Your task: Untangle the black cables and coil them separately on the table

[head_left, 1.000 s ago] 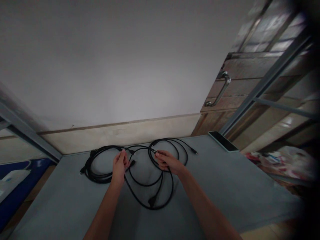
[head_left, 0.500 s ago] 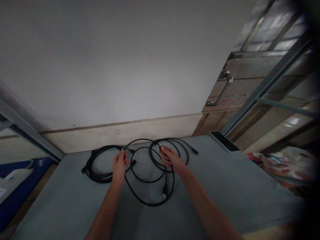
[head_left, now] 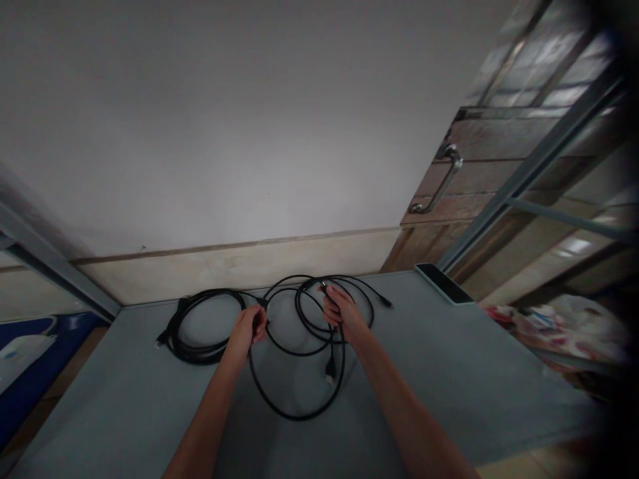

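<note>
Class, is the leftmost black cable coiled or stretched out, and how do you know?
Coiled: the leftmost black cable lies on the table in overlapping loops forming a ring.

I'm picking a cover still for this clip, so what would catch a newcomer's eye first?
Probably the two bare hands, left and right, low in the middle, with black cable looping between them. Next, the coiled black cable beside the left hand on the grey table, and the shiny door handle at upper right.

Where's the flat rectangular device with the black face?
In the head view, it lies right of the hands, on the grey table's far edge, near the wooden door.
</note>
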Motion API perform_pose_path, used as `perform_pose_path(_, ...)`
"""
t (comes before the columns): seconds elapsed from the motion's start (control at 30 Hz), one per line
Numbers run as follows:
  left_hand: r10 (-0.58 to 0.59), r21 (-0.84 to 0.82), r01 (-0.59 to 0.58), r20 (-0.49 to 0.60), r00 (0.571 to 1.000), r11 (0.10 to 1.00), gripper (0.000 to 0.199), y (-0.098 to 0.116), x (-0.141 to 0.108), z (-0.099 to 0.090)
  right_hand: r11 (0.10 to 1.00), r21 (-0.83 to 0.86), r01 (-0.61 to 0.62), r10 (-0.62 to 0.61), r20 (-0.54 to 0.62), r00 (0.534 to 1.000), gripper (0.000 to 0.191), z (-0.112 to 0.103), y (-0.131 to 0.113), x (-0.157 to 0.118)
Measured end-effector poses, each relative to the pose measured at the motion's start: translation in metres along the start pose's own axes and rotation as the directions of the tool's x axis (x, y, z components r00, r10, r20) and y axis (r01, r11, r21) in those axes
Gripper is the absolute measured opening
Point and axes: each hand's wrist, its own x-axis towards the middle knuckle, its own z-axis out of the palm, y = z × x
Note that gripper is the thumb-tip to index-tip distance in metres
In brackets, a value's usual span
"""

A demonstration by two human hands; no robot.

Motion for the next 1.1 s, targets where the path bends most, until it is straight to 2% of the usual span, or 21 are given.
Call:
perform_pose_path(0.13, 0.082, 0.002, -0.083, -0.118, 0.990, 0.997, 0.036, 0.001, 0.005, -0.003, 0.986, -0.130, -0.102, 0.111, 0.067, 0.992, 0.033, 0.005, 0.004, -0.005)
perform_pose_path(0.23, 0.109, 0.030, -0.106, -0.154, 0.982, 0.994, 0.046, -0.001, 0.008, -0.005, 0.974, -0.185, -0.134, 0.154, 0.096, 0.983, 0.033, 0.008, 0.005, -0.007)
perform_pose_path(0.33, 0.080, 0.087, -0.072, -0.090, 0.993, 0.994, 0.053, -0.006, 0.009, -0.005, 0.968, -0.222, -0.114, 0.142, 0.115, 0.983, 0.033, 0.009, 0.003, -0.007)
perform_pose_path(0.47, 0.050, 0.155, -0.051, 0.004, 0.999, 0.987, 0.052, -0.012, 0.008, -0.003, 0.960, -0.259, -0.104, 0.139, 0.121, 0.983, 0.032, 0.009, 0.003, -0.007)
perform_pose_path(0.67, 0.054, 0.190, -0.057, 0.018, 0.998, 0.980, 0.052, -0.012, 0.006, -0.001, 0.961, -0.248, -0.126, 0.158, 0.112, 0.981, 0.034, 0.009, 0.006, -0.007)
perform_pose_path(0.8, 0.007, 0.190, -0.013, 0.030, 1.000, 0.982, 0.053, -0.015, 0.006, -0.003, 0.948, -0.300, -0.109, 0.142, 0.093, 0.985, 0.032, 0.008, 0.005, -0.006)
perform_pose_path(0.93, -0.032, 0.197, 0.023, 0.042, 0.999, 0.980, 0.053, -0.016, 0.007, -0.004, 0.938, -0.335, -0.093, 0.144, 0.131, 0.981, 0.030, 0.008, 0.003, -0.007)
perform_pose_path(1.1, -0.063, 0.272, 0.021, 0.149, 0.987, 0.962, 0.048, -0.010, 0.003, -0.004, 0.906, -0.405, -0.124, 0.219, 0.198, 0.955, 0.034, 0.011, 0.002, -0.012)
